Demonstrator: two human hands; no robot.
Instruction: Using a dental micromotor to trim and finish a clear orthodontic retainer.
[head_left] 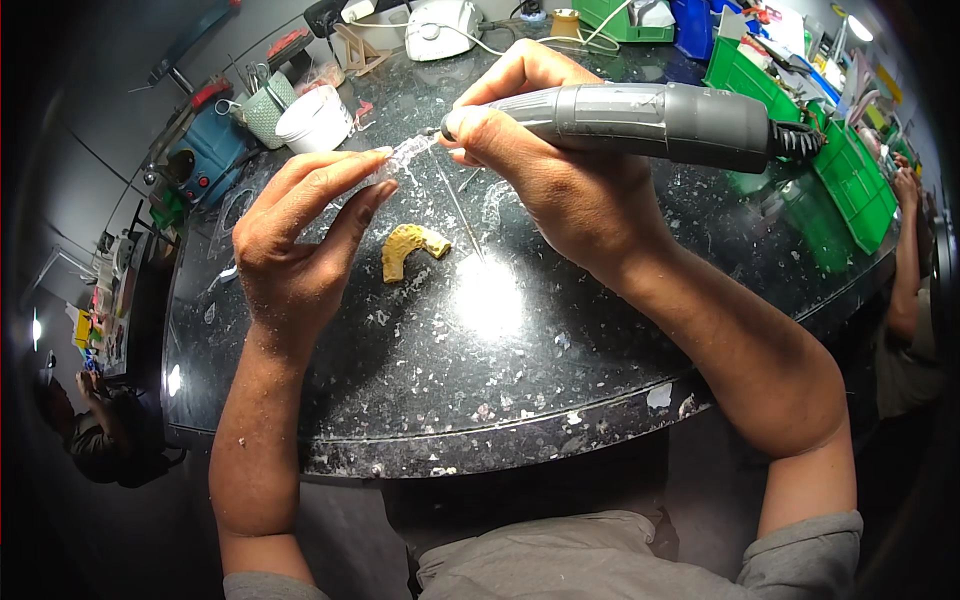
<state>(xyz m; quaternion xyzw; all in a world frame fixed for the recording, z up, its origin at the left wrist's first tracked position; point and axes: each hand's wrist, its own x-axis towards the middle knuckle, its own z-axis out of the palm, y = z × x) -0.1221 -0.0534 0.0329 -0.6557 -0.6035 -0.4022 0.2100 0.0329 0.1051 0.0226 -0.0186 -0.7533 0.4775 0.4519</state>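
Note:
Between the thumb and fingers of my left hand (310,215) is a clear plastic dental aligner (408,152), held above the bench. My right hand (540,160) grips a dark grey rotary handpiece (660,122) like a pen, its tip end reaching the aligner's right side. Whether the bit touches the plastic cannot be made out. Below the hands a yellow horseshoe-shaped dental model (405,245) lies on the black benchtop (400,380). A thin metal rod (458,208) rests to its right, and another clear aligner (493,203) appears to lie beyond the rod.
White tub (314,120), patterned holder with tools (268,110) and blue machine (208,155) stand at the left back. A white device (442,30) sits at the far edge. Green bins (850,190) line the right. Other people (95,420) are at both sides.

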